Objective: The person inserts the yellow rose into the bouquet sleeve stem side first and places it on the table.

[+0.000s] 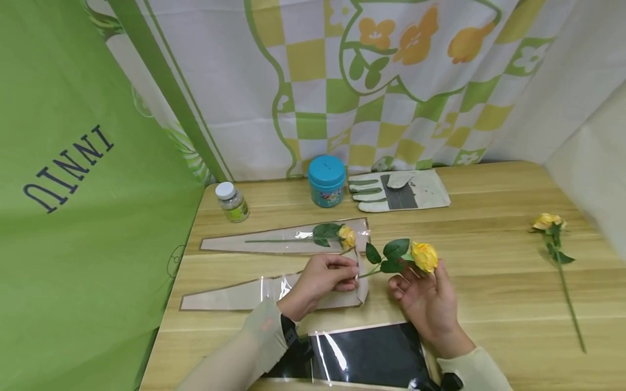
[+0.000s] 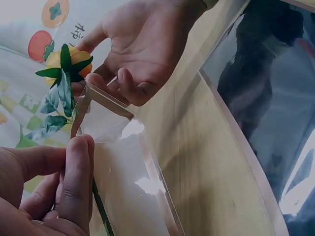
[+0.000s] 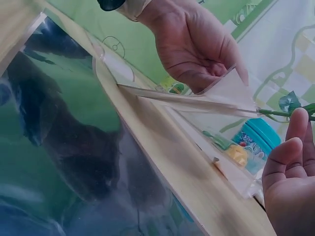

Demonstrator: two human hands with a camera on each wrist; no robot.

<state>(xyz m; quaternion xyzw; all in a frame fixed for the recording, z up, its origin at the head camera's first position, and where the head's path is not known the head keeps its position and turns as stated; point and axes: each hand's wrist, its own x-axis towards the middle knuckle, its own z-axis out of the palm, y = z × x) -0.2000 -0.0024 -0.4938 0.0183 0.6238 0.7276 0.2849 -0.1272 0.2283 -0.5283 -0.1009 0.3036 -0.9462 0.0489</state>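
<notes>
My left hand [image 1: 323, 277] pinches the wide end of a clear flower sleeve [image 1: 235, 296] with a beige border. The stem of a yellow artificial rose [image 1: 424, 256] runs into that sleeve, seen as a green line in the left wrist view. Palm up, my right hand [image 1: 430, 304] holds this rose just below its bloom, and its leaves [image 1: 396, 248] stick out between the hands. Some right fingertips are hidden behind the bloom. Behind the hands lies a second sleeve [image 1: 230, 244] with another yellow rose [image 1: 346, 237] inside it.
A third yellow rose [image 1: 562, 271] lies on the table's right side. Dark, glossy film packaging [image 1: 367, 353] lies at the front edge. Along the back stand a white-capped bottle [image 1: 233, 202], a blue tub [image 1: 326, 181] and a work glove [image 1: 430, 190].
</notes>
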